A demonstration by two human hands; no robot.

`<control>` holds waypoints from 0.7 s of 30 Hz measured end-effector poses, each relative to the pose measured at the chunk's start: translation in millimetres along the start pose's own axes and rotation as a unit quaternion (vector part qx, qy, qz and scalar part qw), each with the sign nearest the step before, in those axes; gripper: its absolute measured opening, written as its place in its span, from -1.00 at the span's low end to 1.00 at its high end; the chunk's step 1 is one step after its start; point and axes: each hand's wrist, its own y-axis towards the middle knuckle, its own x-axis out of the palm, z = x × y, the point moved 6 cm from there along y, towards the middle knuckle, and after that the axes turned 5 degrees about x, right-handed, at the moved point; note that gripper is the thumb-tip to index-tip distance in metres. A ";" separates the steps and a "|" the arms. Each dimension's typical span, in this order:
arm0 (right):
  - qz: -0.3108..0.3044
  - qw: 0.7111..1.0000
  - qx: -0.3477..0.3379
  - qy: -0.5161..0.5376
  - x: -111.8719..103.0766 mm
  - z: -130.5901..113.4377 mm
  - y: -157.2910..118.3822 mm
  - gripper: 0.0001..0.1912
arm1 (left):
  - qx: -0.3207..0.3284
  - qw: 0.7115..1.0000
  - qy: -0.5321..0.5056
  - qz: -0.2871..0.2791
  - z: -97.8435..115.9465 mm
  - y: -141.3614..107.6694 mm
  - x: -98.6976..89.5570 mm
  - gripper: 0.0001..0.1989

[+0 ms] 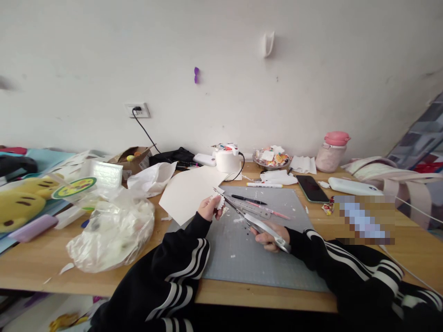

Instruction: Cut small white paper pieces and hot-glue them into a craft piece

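Your left hand (208,208) pinches a small white paper piece (220,201) between its fingers, above the far left part of the cutting mat (256,269). Your right hand (269,236) grips the scissors (265,227) by the handles over the mat's middle, blades reaching to the paper piece. A black pen (249,199) lies on the mat; the phone (312,188) sits right of it, the plastic bag (114,235) left.
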 end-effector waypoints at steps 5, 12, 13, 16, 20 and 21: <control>0.010 1.000 0.001 0.010 -1.5 1.5 0.5 -0.52 | -0.005 1.000 0.002 0.012 -0.6 1.4 -3.0 -0.58; -0.003 1.000 0.000 0.004 -0.1 1.0 0.7 -0.51 | 0.001 1.000 0.011 0.030 3.1 0.5 -5.3 -0.58; -0.009 1.000 0.002 0.005 0.9 0.5 0.8 -0.50 | 0.004 0.999 0.013 0.029 4.2 0.2 -5.1 -0.58; -0.026 1.000 0.010 0.013 3.6 -0.9 1.0 -0.46 | 0.013 0.999 0.020 0.024 6.8 -0.2 -4.8 -0.56; -0.034 0.999 0.005 0.015 3.0 -1.8 1.3 -0.47 | 0.020 0.999 0.034 0.011 8.5 -0.4 -4.2 -0.54; -0.038 0.999 0.005 0.013 2.9 -1.5 1.4 -0.48 | 0.022 0.999 0.036 0.008 8.9 -0.5 -4.2 -0.54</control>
